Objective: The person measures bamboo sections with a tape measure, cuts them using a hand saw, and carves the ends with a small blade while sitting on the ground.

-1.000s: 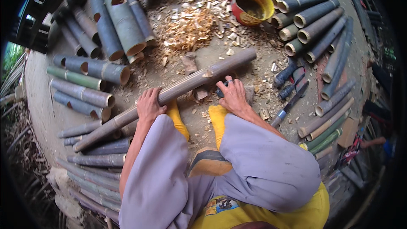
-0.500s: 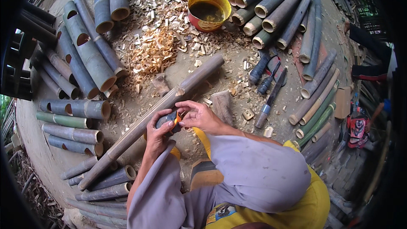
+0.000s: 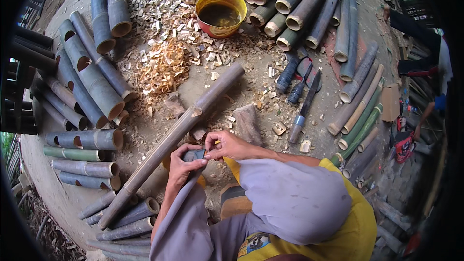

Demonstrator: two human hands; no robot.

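Around the seated worker, bare ground (image 3: 200, 78) opens up between the heap of wood shavings (image 3: 162, 67) and the bamboo pole (image 3: 169, 148), and another strip runs along the right, past the knife (image 3: 304, 108). Things crowd in elsewhere: notched tubes (image 3: 94, 77) fill the left, and stacked bamboo (image 3: 314, 2) fans out at the upper right. That pole lies slantwise, its far end clear of the bucket (image 3: 218, 31), its near end down among dark tubes (image 3: 133, 212); whether it touches them I can't tell. Just right of its middle, near the knees, the left hand (image 3: 180, 170) clasps a small dark object (image 3: 194, 155) between thumb and fingers, while the right hand (image 3: 228, 146) pinches its right side. A wood block (image 3: 249, 124) sits just beyond the right hand, short of the knife. As for writing, the yellow shirt (image 3: 355, 222) bears a printed patch (image 3: 254, 243), and the bucket has marks on its red side; any lettering is too small to read from where I stand.
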